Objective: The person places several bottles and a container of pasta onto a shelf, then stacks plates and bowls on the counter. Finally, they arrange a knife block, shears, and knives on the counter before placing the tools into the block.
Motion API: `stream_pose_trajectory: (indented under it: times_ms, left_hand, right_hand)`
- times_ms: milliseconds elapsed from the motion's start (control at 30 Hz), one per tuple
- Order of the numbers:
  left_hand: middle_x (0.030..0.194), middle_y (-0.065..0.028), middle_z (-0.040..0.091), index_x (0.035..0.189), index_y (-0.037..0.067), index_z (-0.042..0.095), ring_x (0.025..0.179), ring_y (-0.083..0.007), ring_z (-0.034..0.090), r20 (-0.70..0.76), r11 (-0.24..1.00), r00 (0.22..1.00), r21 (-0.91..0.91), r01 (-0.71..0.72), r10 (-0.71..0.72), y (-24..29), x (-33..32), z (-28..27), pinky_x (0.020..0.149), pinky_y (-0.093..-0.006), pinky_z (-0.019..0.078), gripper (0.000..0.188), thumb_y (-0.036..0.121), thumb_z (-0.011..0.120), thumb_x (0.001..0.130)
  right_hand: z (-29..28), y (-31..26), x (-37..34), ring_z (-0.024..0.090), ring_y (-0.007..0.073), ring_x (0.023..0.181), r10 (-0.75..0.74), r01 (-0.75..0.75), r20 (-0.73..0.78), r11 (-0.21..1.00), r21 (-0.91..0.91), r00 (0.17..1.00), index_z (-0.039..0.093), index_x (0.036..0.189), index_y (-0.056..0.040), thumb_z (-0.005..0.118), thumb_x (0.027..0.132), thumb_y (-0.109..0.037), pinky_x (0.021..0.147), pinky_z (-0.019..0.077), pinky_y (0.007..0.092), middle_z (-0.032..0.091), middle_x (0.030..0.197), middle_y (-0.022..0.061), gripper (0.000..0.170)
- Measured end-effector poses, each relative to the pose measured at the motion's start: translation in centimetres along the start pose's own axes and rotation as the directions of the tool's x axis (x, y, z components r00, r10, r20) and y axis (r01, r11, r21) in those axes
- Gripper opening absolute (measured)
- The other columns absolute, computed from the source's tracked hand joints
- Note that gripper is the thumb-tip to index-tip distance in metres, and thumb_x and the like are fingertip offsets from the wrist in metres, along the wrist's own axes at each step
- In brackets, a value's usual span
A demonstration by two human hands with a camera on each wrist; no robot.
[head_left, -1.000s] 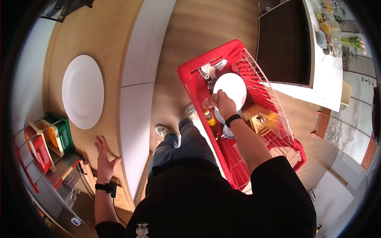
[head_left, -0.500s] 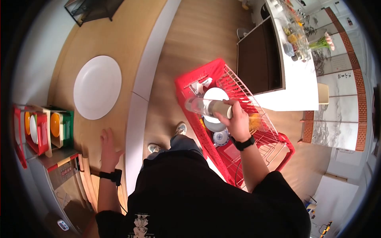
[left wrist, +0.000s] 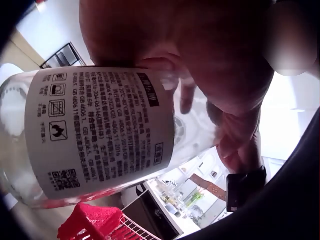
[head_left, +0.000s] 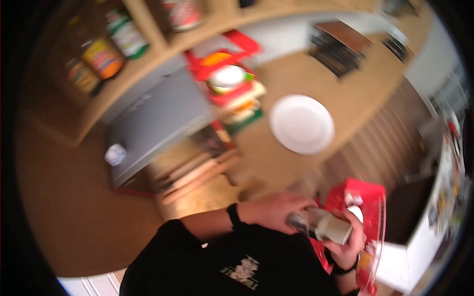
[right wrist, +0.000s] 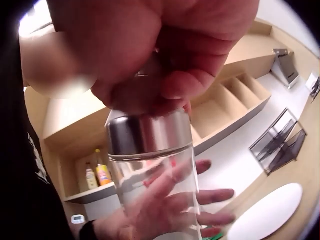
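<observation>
Between my two hands is a clear glass bottle (head_left: 328,228) with a shiny metal collar (right wrist: 150,132) and a printed label (left wrist: 100,130) bearing a QR code. My right hand (head_left: 349,240) grips it; in the right wrist view its curled fingers (right wrist: 192,82) close over the collared end. My left hand (head_left: 274,209) is right at the bottle. In the right wrist view it shows through and past the glass, its fingers (right wrist: 215,195) straight and spread. The left wrist view has its palm close over the bottle's side. The head view is blurred.
On the wooden counter lie a white oval plate (head_left: 302,123) and a red rack (head_left: 247,42) with colourful dishes. A grey appliance (head_left: 163,113) stands to the left, below shelves with bottles (head_left: 101,56). The red-lined cart (head_left: 358,190) is at my right.
My right hand has brought the bottle up from over the cart towards my body. My left hand has come off the counter to meet it. The view has swung left.
</observation>
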State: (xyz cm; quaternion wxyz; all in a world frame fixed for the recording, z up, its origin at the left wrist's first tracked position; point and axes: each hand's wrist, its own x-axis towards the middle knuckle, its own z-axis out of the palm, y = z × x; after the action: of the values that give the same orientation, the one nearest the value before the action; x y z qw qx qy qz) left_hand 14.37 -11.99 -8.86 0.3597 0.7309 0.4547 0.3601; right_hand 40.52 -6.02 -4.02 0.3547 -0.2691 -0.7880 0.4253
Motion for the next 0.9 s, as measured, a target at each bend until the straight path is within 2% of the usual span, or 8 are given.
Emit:
stream_pose_trajectory:
  times_ms: [33, 67, 200, 267, 400, 467, 667, 900]
  left_hand:
    - [0.122, -0.0138, 0.064, 0.142, 0.006, 0.049, 0.115, -0.0353, 0.063, -0.041, 1.0, 0.999, 0.011, 0.019, -0.019, -0.2, -1.4, -0.7, 0.099, -0.0416, 0.0511, 0.085, 0.021, 0.088, 0.068]
    - [0.122, -0.0138, 0.064, 0.142, 0.006, 0.049, 0.115, -0.0353, 0.063, -0.09, 0.997, 0.995, 0.059, 0.057, -0.051, 0.5, -3.1, -2.5, 0.099, -0.0416, 0.0511, 0.085, 0.021, 0.088, 0.068]
    - [0.125, -0.015, 0.059, 0.14, 0.002, 0.045, 0.119, -0.026, 0.06, -0.602, 0.98, 0.797, 0.125, 0.155, -0.05, 4.7, -9.1, -9.0, 0.104, -0.0368, 0.0483, 0.085, 0.024, 0.092, 0.072]
    - [0.133, -0.0088, 0.054, 0.144, 0.003, 0.038, 0.124, -0.0184, 0.054, -0.802, 0.991, 0.584, -0.13, 0.036, -0.126, 7.6, -11.7, -13.5, 0.107, -0.0387, 0.0446, 0.09, 0.014, 0.091, 0.072]
    - [0.118, -0.0052, 0.059, 0.137, 0.006, 0.043, 0.109, -0.0162, 0.058, -0.957, 0.95, 0.135, 0.276, 0.145, 0.257, 11.5, -17.0, -23.1, 0.097, -0.0366, 0.05, 0.073, 0.013, 0.086, 0.079]
    - [0.114, -0.0065, 0.061, 0.133, 0.006, 0.045, 0.104, -0.0177, 0.062, -0.889, 0.854, -0.029, 0.43, 0.293, 0.457, 13.8, -18.9, -27.5, 0.092, -0.0352, 0.0528, 0.065, 0.019, 0.085, 0.083]
    - [0.12, -0.0166, 0.064, 0.136, -0.003, 0.043, 0.105, -0.0179, 0.065, -0.864, 0.79, -0.254, 0.231, 0.568, 0.435, 13.0, -26.6, -38.5, 0.093, -0.0326, 0.0518, 0.074, 0.031, 0.085, 0.084]
    - [0.13, -0.0227, 0.06, 0.142, -0.006, 0.036, 0.118, -0.0289, 0.062, -0.854, 0.735, -0.308, 0.119, 0.668, 0.419, 11.7, -31.7, -43.3, 0.102, -0.0366, 0.0477, 0.089, 0.034, 0.086, 0.081]
  right_hand:
    - [1.4, -0.3, 0.9, 0.067, 0.0335, 0.113, -0.013, 0.027, -0.064, 0.978, 0.208, 0.998, 0.059, 0.125, 0.005, 0.089, 0.078, -0.02, 0.099, 0.0523, 0.043, 0.068, 0.121, 0.0253, 0.061]
    - [2.5, 0.7, 0.8, 0.065, 0.0287, 0.114, -0.017, 0.036, -0.084, 0.973, 0.228, 0.996, 0.03, 0.154, 0.0048, 0.088, 0.077, -0.041, 0.102, 0.0493, 0.0389, 0.06, 0.137, 0.0236, 0.107]
    - [3.2, 0.8, 2.5, 0.066, 0.0216, 0.101, 0.139, -0.137, 0.057, 0.99, -0.042, 0.989, 0.035, 0.153, 0.0033, 0.07, 0.08, -0.002, 0.097, 0.0497, 0.0347, 0.059, 0.139, 0.0218, 0.082]
    - [3.8, 3.7, 2.4, 0.064, 0.0185, 0.093, 0.016, -0.008, 0.072, 0.994, -0.111, 0.997, 0.042, 0.149, 0.0031, 0.067, 0.083, 0.001, 0.093, 0.0504, 0.0338, 0.061, 0.138, 0.0201, 0.071]
    - [4.6, 6.4, 1.4, 0.066, 0.0209, 0.096, 0.168, -0.133, 0.129, 0.961, -0.243, 0.977, 0.052, 0.139, 0.004, 0.061, 0.088, 0.006, 0.091, 0.0508, 0.0322, 0.065, 0.13, 0.0169, 0.052]
    - [5.0, 7.4, 0.8, 0.059, 0.0175, 0.077, 0.137, -0.109, 0.072, 0.944, -0.311, 0.988, 0.064, 0.131, -0.0046, 0.066, 0.099, -0.014, 0.071, 0.051, 0.0296, 0.064, 0.091, 0.0075, 0.033]
    - [5.8, 12.1, -1.0, 0.059, 0.0113, 0.077, 0.195, -0.153, 0.15, 0.955, -0.254, 0.969, 0.06, 0.136, -0.0026, 0.064, 0.1, -0.01, 0.066, 0.052, 0.0242, 0.061, 0.092, 0.0038, 0.036]
    - [5.3, 13.8, -2.8, 0.068, 0.0137, 0.087, 0.307, -0.291, 0.134, 0.948, -0.128, 0.942, 0.059, 0.135, -0.0002, 0.061, 0.102, -0.011, 0.071, 0.0563, 0.0251, 0.072, 0.105, 0.0102, 0.035]
